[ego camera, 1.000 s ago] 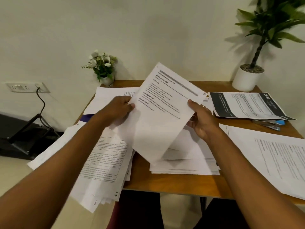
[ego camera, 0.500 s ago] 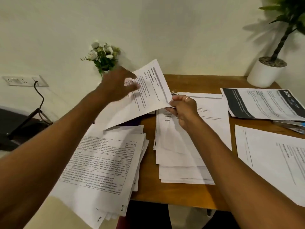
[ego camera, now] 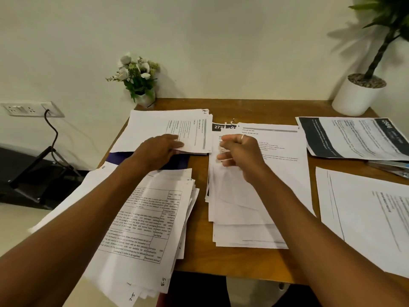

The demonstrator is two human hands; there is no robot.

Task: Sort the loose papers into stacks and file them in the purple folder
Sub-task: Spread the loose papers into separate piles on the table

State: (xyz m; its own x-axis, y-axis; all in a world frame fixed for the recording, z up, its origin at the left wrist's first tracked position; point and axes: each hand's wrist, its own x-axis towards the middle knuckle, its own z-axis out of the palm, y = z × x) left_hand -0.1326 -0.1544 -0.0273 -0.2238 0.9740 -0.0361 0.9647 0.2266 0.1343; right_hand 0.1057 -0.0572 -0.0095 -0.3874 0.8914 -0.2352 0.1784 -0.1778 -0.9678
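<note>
My left hand rests flat on the near edge of a white printed stack at the table's back left. Under that stack lies the purple folder, only a dark strip of it showing. My right hand hovers with loosely curled fingers over the middle pile of loose papers and holds nothing. A fanned stack with printed tables hangs over the front left edge.
A dark-banded sheet and more white sheets lie at the right, with a stapler between them. A small flower pot and a white planter stand at the back of the wooden table.
The sheet I held up in both hands has gone left and down onto the back left stack. My right hand has let go of it and moved over the middle pile.
</note>
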